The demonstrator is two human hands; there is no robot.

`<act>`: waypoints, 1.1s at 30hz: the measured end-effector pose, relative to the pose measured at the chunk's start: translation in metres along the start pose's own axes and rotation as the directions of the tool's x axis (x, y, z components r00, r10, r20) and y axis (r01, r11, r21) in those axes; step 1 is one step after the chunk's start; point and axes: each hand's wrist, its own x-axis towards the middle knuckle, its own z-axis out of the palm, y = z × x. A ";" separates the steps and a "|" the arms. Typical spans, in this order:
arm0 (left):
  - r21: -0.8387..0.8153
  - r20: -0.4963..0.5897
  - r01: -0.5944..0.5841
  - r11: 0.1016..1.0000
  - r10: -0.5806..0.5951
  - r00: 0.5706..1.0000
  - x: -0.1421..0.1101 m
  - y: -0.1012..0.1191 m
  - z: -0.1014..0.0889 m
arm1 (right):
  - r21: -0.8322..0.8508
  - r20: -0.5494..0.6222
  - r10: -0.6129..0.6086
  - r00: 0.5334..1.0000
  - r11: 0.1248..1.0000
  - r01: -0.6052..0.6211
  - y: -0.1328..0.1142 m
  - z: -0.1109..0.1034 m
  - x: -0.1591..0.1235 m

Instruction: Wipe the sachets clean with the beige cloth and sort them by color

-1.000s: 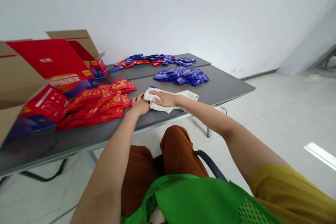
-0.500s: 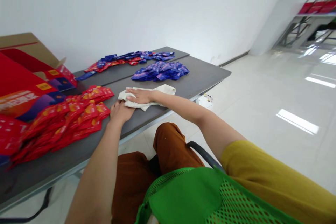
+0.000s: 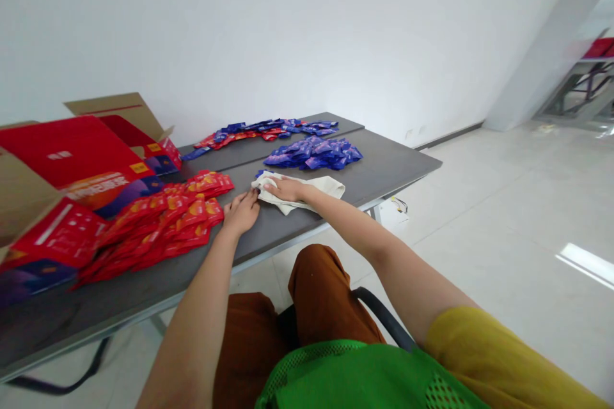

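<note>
A white cloth [image 3: 329, 186], perhaps a cloth bag, lies crumpled on the dark grey table. My right hand [image 3: 286, 190] rests over its left part, fingers closed on the bunched fabric. My left hand [image 3: 243, 212] is low on the tabletop at the cloth's left end. Its thumb side touches the cloth edge, while the other fingers lie apart on the table. A bit of blue packet shows just behind the cloth. Left of my left hand is a heap of red packets [image 3: 163, 220]; beyond the cloth sits a pile of blue-purple packets [image 3: 314, 153].
Open red cardboard boxes [image 3: 86, 156] stand at the table's left. A row of mixed blue and red packets [image 3: 259, 131] runs along the back by the white wall [image 3: 297, 32]. The table's front edge is close to my knees. A chair armrest [image 3: 384, 318] is beside my right leg.
My view has shifted, so the table appears lower and further right. My right hand now bunches the cloth's left end, and my left hand has drawn slightly away from it.
</note>
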 end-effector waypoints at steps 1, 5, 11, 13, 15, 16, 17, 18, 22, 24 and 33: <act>0.000 -0.007 0.008 1.000 -0.008 1.000 0.000 0.000 0.000 | -0.002 0.002 0.015 1.000 1.000 -0.015 0.000 0.000 0.003; -0.005 -0.016 0.023 1.000 -0.023 1.000 0.000 0.001 0.000 | 0.048 0.056 0.049 0.997 0.998 -0.051 -0.006 -0.004 -0.002; -0.098 -0.027 0.183 0.978 -0.187 0.982 0.012 0.010 -0.004 | 0.192 -0.113 0.153 0.982 0.973 -0.129 -0.014 -0.017 -0.034; -0.190 -0.036 0.338 0.922 -0.350 0.936 0.020 0.019 -0.008 | 0.098 -0.238 0.210 0.948 0.977 -0.192 -0.018 -0.021 -0.042; -0.272 -0.045 0.491 0.828 -0.520 0.853 0.029 0.031 -0.012 | -0.048 -0.310 0.240 0.920 0.962 -0.267 -0.025 -0.023 -0.050; -0.304 -0.059 0.535 0.789 -0.576 0.816 0.033 0.037 -0.013 | -0.118 -0.321 0.236 0.917 0.951 -0.286 -0.029 -0.023 -0.056; -0.325 -0.080 0.552 0.768 -0.604 0.793 0.038 0.044 -0.014 | -0.177 -0.322 0.225 0.920 0.940 -0.291 -0.034 -0.023 -0.062; -0.331 -0.104 0.553 0.765 -0.612 0.784 0.042 0.050 -0.013 | -0.221 -0.318 0.203 0.926 0.934 -0.280 -0.038 -0.023 -0.068; -0.306 -0.199 0.554 0.774 -0.621 0.758 0.056 0.073 -0.003 | -0.288 -0.306 0.161 0.938 0.924 -0.252 -0.049 -0.025 -0.092; -0.331 -0.205 0.572 0.750 -0.649 0.732 0.062 0.078 0.002 | -0.282 -0.301 0.226 0.926 0.907 -0.313 -0.050 -0.027 -0.097; -0.470 -0.126 0.578 0.667 -0.699 0.704 0.067 0.053 -0.017 | -0.204 -0.327 0.344 0.880 0.884 -0.421 -0.045 -0.025 -0.093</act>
